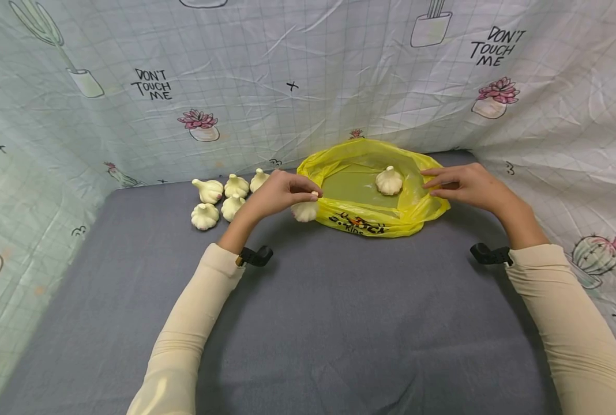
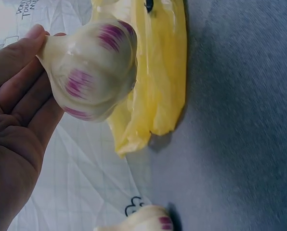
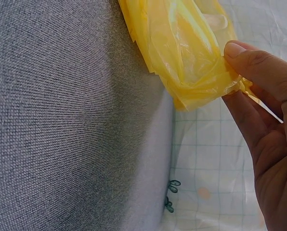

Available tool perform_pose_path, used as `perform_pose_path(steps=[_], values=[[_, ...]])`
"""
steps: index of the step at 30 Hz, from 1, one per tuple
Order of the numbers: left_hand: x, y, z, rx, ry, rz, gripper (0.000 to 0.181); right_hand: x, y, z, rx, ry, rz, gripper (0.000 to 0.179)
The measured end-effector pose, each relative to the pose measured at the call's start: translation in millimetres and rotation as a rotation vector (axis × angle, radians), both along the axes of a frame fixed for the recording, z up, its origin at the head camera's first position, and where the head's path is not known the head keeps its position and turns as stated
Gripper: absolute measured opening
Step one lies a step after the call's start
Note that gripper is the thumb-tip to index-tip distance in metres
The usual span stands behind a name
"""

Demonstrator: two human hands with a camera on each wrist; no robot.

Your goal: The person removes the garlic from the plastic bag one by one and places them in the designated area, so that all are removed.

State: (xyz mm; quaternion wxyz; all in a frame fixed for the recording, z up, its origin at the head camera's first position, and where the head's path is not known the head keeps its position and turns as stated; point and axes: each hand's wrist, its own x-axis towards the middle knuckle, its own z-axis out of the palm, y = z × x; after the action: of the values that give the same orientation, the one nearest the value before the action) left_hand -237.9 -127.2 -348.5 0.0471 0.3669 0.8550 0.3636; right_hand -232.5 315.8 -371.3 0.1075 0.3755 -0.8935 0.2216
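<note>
A yellow plastic bag with dark printing lies on the grey table, its mouth spread wide. Inside it sits one garlic bulb. My left hand pinches another garlic bulb by its stem, just beside the bag's left rim; purple streaks mark this bulb in the left wrist view. At the opposite side, my right hand pinches the bag's right edge between thumb and fingers, plainly seen in the right wrist view.
Several more garlic bulbs stand grouped on the table, left of my left hand and partly behind it. A printed cloth hangs behind and at both sides of the table. Each wrist wears a black camera mount.
</note>
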Motion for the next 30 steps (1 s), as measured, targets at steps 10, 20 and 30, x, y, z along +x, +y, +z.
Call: perform_pose_path(steps=[10,20,30], values=[[2.4,-15.9,-4.8,-0.038,-0.019,0.041,0.020,-0.2,1,-1.7,-0.003,0.016,0.013,0.023],[3.0,-28.9,-3.5,-0.022,-0.051,0.080,0.021,-0.9,1,-2.4,-0.006,0.021,0.015,0.023],[-0.9,-40.3,-4.0,-0.001,-0.045,0.110,0.015,-1.7,1,-3.5,-0.003,0.021,0.014,0.023]])
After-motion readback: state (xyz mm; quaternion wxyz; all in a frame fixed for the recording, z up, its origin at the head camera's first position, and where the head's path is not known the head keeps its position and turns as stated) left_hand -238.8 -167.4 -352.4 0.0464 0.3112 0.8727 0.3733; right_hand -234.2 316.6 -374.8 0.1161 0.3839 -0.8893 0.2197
